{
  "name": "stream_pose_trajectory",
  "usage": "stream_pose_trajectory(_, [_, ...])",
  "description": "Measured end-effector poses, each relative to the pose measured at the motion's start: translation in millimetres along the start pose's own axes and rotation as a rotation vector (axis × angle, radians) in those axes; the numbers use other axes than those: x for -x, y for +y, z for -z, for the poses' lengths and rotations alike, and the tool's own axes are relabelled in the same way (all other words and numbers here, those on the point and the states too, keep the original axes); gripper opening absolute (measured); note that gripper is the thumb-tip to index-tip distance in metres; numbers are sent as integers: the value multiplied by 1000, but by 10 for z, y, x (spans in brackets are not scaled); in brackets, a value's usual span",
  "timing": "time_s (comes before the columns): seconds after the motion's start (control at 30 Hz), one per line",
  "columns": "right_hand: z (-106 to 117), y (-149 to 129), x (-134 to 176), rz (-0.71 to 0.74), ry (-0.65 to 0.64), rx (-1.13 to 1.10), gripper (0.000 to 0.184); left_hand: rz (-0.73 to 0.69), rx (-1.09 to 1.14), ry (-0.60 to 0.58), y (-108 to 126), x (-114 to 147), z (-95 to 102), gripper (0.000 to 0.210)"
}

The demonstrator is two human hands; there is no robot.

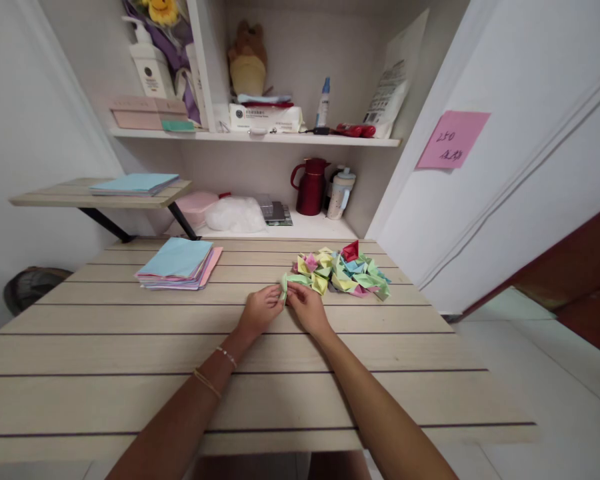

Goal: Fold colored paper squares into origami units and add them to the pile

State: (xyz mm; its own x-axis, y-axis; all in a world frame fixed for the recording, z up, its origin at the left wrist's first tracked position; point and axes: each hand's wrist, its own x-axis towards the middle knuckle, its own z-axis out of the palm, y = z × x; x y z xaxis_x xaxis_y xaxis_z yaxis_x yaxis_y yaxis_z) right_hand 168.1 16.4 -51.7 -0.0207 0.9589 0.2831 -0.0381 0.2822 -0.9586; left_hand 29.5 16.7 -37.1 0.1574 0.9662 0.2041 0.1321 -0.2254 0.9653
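Note:
Between my two hands stands a small piece of folded light green paper (284, 288). My left hand (263, 308) pinches it from the left side, fingers closed. From the right, my right hand (306, 307) also has its fingers closed on the paper. My fingertips hide part of its folds. Just beyond and to the right lies a pile of folded paper pieces (347, 275) in green, yellow, pink, blue and red. Farther left on the table is a stack of coloured paper sheets (176, 260), light blue on top.
The slatted wooden table (290, 400) spans the view. A small raised shelf (55, 193) at the left carries more paper sheets (135, 184). Behind stand a red jug (311, 190), a tumbler (341, 195) and a plastic bag (236, 215). A pink note (453, 141) hangs at the right.

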Motion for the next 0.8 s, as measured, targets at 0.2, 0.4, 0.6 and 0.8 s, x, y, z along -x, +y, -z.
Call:
stream_pose_trajectory(0.2, [-39,-51,27,42,114,106,31,-103,-87,-41,-15,20,-5,37])
stream_pose_trajectory(0.4, [-46,-59,45,50,184,188,34,-91,-89,10,-40,27,-4,41])
stream_pose_trajectory(0.6, [-24,-137,59,55,157,241,31,19,102,83,41,14,3,35])
stream_pose_trajectory(0.8, [69,-225,25,-17,78,-57,20,215,403,21,178,-19,66,25])
